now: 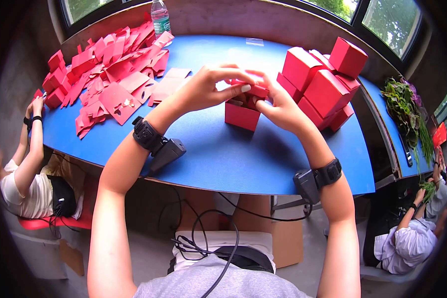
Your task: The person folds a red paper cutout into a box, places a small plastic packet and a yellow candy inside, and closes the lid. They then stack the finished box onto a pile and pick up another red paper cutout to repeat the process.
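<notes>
A small red cardboard box (242,118) stands on the blue table in front of me, its top part raised and its inside dark. My left hand (218,85) reaches over from the left, thumb and fingers closed on the box's upper flap. On the other side, my right hand (279,103) grips the right edge and the flap, with its thumb at the box's opening. The fingers partly hide the flap's folds. Close to my right hand is a stack of folded red boxes (325,93).
A large heap of flat red cardboard pieces (116,74) covers the table's left side. Behind it stands a water bottle (160,20). A person (30,171) sits at the left. At the right, another person (407,241) sits by a table with leafy greens (405,109). A cable (238,223) hangs over my lap.
</notes>
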Action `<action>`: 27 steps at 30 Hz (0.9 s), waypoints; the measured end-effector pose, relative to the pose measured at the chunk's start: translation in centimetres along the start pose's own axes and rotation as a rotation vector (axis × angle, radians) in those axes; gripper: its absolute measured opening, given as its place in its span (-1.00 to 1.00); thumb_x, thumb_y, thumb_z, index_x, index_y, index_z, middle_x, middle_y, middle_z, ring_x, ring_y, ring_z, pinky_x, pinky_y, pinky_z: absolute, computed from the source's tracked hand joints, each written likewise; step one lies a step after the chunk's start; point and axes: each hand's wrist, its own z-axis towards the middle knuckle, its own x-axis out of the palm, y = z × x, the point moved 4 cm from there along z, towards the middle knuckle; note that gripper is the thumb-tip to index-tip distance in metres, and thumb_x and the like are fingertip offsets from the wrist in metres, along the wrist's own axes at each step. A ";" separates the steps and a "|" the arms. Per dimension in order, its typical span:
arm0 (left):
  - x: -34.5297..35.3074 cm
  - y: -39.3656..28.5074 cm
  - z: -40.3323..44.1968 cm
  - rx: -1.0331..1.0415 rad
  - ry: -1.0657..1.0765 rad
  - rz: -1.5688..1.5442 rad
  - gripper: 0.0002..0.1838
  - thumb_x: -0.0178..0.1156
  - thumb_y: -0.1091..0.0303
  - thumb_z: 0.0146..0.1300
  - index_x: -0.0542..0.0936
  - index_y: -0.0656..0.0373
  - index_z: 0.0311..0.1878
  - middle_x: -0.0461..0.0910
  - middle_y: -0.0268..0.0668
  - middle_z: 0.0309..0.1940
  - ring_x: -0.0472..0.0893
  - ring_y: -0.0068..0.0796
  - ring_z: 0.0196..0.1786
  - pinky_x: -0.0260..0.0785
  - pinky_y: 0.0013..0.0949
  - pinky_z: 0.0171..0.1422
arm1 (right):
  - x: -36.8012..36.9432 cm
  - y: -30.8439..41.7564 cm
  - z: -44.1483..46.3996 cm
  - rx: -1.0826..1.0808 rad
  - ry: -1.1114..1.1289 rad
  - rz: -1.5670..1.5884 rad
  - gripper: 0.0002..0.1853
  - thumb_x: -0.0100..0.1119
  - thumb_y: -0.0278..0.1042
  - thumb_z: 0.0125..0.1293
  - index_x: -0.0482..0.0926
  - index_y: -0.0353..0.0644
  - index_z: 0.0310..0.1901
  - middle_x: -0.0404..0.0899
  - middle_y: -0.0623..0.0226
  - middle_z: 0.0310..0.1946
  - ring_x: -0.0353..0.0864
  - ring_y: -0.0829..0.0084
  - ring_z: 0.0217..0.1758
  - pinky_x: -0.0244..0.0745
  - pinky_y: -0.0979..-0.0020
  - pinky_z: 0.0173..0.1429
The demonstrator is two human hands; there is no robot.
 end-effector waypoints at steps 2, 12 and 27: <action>0.4 0.2 -0.2 0.049 0.023 -0.076 -0.88 0.24 0.41 0.15 0.65 0.12 -0.23 0.60 -0.27 -0.31 0.59 -0.39 -0.27 0.43 -0.39 -0.15 | -0.4 -0.3 -0.1 0.033 0.046 -0.040 -0.40 -0.03 -0.45 0.16 0.15 -0.17 0.28 0.46 0.12 -0.03 0.43 0.38 0.09 0.32 0.41 0.17; 1.0 0.8 -0.6 -0.060 0.248 -0.131 -0.83 0.32 0.32 0.06 0.71 0.00 -0.23 0.58 -0.32 -0.12 0.57 -0.38 -0.08 0.38 -0.35 0.07 | -0.7 -1.4 -0.5 0.239 0.361 0.062 -0.07 0.43 -0.17 -0.02 0.07 -0.24 0.32 0.34 0.03 0.13 0.38 0.32 0.19 0.29 0.33 0.28; -4.9 0.1 4.2 0.015 0.073 -0.113 -0.50 0.36 0.39 0.00 0.54 0.08 0.09 0.56 -0.31 -0.08 0.53 -0.47 -0.03 0.46 -0.39 0.05 | -0.7 -5.5 0.2 0.249 0.253 0.156 0.01 0.40 -0.16 0.03 -0.08 -0.38 0.35 0.40 0.01 0.06 0.42 0.27 0.16 0.34 0.35 0.22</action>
